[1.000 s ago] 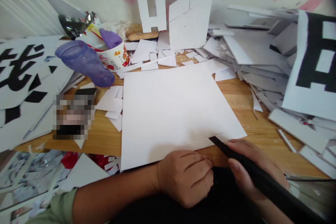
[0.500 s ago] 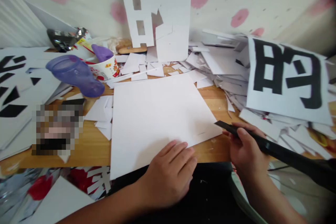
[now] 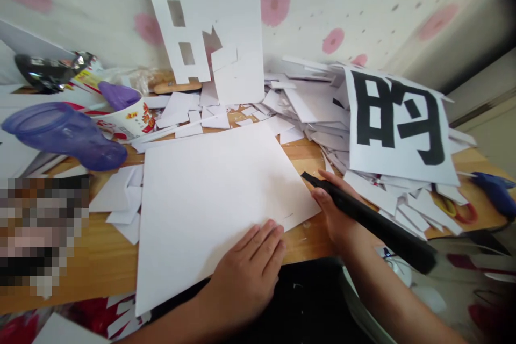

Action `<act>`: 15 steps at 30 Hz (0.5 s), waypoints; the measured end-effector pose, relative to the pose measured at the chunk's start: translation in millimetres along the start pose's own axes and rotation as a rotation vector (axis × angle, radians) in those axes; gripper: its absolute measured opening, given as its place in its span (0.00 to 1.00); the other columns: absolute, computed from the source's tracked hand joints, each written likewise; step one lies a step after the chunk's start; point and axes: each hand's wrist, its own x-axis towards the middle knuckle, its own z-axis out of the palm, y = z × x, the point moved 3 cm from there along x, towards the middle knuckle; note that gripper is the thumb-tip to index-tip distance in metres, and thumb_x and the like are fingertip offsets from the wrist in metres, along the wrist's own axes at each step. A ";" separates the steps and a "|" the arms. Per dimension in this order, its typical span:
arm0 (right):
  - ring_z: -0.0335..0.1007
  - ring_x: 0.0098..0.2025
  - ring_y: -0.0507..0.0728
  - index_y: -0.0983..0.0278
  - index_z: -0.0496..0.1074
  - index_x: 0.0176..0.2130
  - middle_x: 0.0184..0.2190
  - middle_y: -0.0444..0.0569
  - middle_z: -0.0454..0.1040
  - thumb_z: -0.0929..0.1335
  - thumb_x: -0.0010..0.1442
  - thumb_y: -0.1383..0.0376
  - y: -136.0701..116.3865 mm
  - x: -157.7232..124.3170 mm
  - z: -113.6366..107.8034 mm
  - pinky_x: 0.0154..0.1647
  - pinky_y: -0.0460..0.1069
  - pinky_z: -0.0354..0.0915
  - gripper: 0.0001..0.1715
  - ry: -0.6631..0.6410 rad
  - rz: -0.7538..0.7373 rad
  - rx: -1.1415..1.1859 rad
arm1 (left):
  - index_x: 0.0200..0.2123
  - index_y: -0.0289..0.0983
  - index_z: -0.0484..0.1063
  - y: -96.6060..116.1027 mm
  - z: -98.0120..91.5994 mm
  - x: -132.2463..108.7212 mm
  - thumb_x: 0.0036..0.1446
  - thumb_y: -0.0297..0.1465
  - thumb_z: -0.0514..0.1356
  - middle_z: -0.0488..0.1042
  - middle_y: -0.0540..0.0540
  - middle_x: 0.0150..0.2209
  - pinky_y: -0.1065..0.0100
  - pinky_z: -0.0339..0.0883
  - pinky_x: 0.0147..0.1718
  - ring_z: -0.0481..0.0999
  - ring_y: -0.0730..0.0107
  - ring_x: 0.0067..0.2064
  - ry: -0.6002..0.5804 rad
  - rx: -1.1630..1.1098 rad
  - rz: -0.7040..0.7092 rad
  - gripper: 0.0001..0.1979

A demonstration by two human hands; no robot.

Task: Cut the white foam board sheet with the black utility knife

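Note:
A large white sheet (image 3: 209, 193) lies flat on the wooden desk (image 3: 97, 247), its near edge hanging over the desk's front. My left hand (image 3: 245, 274) rests on the sheet's near right part, fingers stretched out flat. My right hand (image 3: 336, 209) is closed round a long black cutting tool (image 3: 371, 220), whose tip sits just off the sheet's right edge. A short slit shows in the sheet near its right corner.
White offcuts (image 3: 322, 113) are heaped at the back and right, with a sheet bearing a black character (image 3: 397, 123) on top. A purple cup (image 3: 64, 134) lies on its side at left beside a paper cup (image 3: 124, 121). Cut-out boards (image 3: 217, 32) lean on the wall. A blue glue gun (image 3: 495, 191) and red scissors (image 3: 459, 209) lie far right.
The view has swung right. My right hand has drawn the black tool off the sheet to its right edge. My left hand has uncurled and now lies flat on the sheet.

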 end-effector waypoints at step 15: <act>0.75 0.36 0.59 0.61 0.76 0.51 0.26 0.46 0.76 0.69 0.63 0.51 -0.4 6.4 18.4 0.47 0.58 0.69 0.22 -0.109 0.037 0.116 | 0.46 0.41 0.76 -94.0 -85.6 -131.7 0.55 0.41 0.64 0.73 0.43 0.56 0.60 0.75 0.47 0.76 0.56 0.52 0.394 -0.365 -1.220 0.17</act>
